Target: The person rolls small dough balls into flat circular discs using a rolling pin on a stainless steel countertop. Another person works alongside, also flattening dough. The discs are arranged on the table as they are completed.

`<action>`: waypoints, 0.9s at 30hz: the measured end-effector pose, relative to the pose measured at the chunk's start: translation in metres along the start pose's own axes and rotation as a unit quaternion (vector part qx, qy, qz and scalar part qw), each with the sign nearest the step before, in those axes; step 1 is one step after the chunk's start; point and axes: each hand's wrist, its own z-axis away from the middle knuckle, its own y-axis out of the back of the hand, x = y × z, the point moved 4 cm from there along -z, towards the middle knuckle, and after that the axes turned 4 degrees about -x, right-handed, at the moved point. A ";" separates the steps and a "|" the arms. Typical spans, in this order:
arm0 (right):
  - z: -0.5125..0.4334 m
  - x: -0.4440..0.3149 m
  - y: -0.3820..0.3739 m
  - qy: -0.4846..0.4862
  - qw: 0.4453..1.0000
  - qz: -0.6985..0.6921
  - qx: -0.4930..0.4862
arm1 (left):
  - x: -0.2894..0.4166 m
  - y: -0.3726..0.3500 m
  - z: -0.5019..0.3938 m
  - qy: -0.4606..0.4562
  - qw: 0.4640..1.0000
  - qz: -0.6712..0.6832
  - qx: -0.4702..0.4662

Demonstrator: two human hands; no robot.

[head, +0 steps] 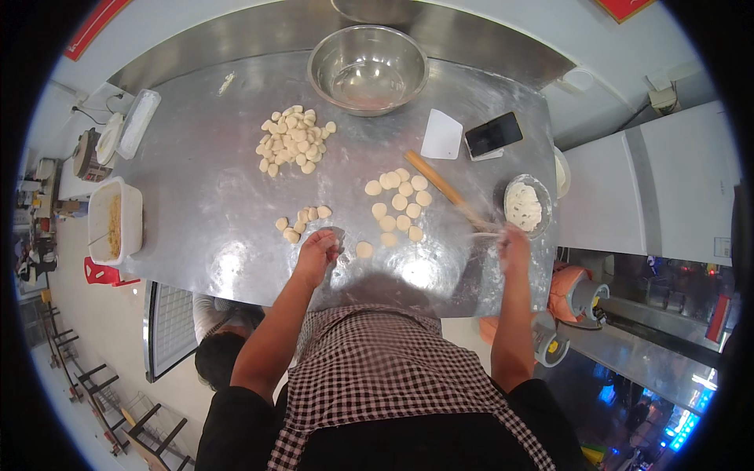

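Observation:
My left hand (318,253) is over the steel table, fingers curled; whether it holds anything cannot be made out. Just above it lie several small dough pieces (301,219), with one flattened dough round (364,249) to its right. My right hand (514,247) is blurred by motion in front of a bowl of flour (523,206). A pale streak, seemingly flour, stretches leftward from its fingers, partly covering the near end of a wooden rolling pin (439,179). More flattened dough rounds (399,202) are spread left of the pin. A larger heap of dough pieces (294,140) sits farther back.
At the back of the steel table (200,188) stands a large metal bowl (368,94). A white scraper (442,134) and a phone (493,134) lie back right. A white tub of filling (129,221) is at the left edge. Another person (222,356) is low beside my left arm.

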 end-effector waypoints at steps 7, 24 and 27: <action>0.038 -0.029 -0.020 0.023 0.995 -0.098 0.007 | 0.024 -0.006 0.005 -0.010 0.997 0.024 -0.074; 0.111 0.001 -0.363 0.410 0.697 0.557 -0.188 | 0.004 0.053 0.022 0.052 0.989 -0.136 -0.015; 0.138 0.002 -0.395 0.387 0.621 0.629 -0.262 | 0.010 0.057 0.025 0.055 0.988 -0.144 -0.006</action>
